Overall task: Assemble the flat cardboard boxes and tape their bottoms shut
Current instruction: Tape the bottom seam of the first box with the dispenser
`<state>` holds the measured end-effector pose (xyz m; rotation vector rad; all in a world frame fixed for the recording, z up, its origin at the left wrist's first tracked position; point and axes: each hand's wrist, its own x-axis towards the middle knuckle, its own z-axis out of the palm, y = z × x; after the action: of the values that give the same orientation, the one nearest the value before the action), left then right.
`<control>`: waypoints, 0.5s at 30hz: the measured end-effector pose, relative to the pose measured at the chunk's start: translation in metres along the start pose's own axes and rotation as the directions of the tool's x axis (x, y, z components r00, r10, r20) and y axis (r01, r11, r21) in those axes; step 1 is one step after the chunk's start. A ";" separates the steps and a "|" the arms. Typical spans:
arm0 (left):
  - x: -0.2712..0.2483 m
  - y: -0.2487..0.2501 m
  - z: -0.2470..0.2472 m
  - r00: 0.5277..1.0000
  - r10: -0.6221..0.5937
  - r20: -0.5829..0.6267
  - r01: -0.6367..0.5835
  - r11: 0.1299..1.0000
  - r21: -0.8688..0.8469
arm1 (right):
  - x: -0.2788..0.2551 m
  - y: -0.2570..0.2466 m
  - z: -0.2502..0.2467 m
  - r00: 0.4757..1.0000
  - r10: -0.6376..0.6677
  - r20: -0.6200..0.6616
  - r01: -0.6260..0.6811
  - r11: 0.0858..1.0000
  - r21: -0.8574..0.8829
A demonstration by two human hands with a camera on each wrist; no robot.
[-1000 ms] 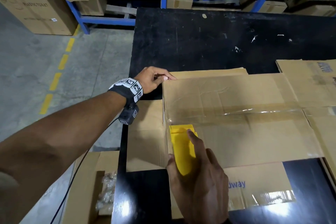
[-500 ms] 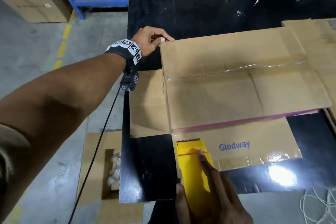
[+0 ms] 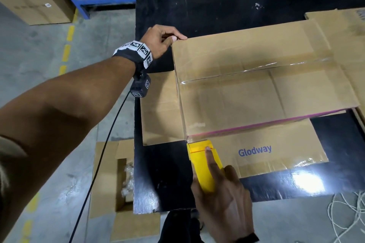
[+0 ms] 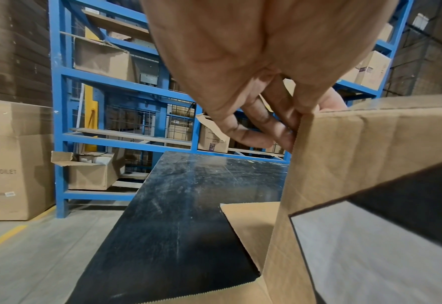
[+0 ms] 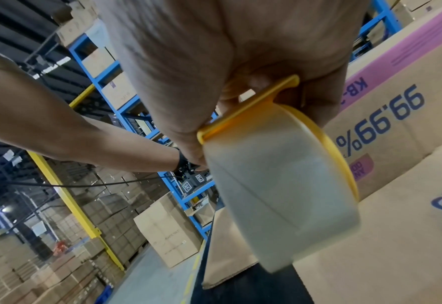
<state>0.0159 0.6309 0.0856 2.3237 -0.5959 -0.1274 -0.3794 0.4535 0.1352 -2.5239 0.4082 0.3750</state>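
A brown cardboard box (image 3: pixel 256 94) stands upside down on the black table (image 3: pixel 217 2), with clear tape (image 3: pixel 256 69) along its bottom seam. My left hand (image 3: pixel 167 39) pinches the box's far left corner, thumb on top; in the left wrist view its fingers (image 4: pixel 279 131) curl against the box's side (image 4: pixel 370 164). My right hand (image 3: pixel 212 165) grips a yellow tape dispenser (image 3: pixel 199 150), index finger stretched along its top. The dispenser's toothed edge sits at the box's near left corner. The right wrist view shows the clear tape roll (image 5: pixel 279 195) in the dispenser.
A "Glodway" flap (image 3: pixel 266 152) lies flat on the table at the box's near side, another flap (image 3: pixel 160 108) on its left. More cardboard (image 3: pixel 345 25) lies at the right. An open carton (image 3: pixel 116 179) stands on the floor by the table's left edge. Blue racking (image 3: pixel 102 2) is behind.
My right hand drew the dispenser off the box's top, down over the near side toward me, then back up to the near left corner. My left hand stayed on the far corner.
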 end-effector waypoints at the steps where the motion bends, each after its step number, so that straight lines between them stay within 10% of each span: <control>1: 0.000 0.003 -0.001 1.000 -0.002 -0.002 0.002 1.000 0.013 | 0.005 0.001 0.002 0.999 0.009 0.033 -0.008 0.999 -0.033; 9: -0.003 0.027 0.001 0.996 -0.066 -0.067 0.075 0.987 0.144 | 0.001 0.066 0.042 0.953 0.120 0.278 -0.113 0.993 -0.039; 15: -0.067 0.114 0.039 0.991 0.134 0.011 -0.134 0.976 0.172 | 0.022 0.079 0.008 0.996 0.051 0.076 -0.063 0.985 0.161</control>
<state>-0.0969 0.5652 0.1286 2.4402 -0.7886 -0.0123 -0.3893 0.3898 0.0839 -2.3361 0.4650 0.4349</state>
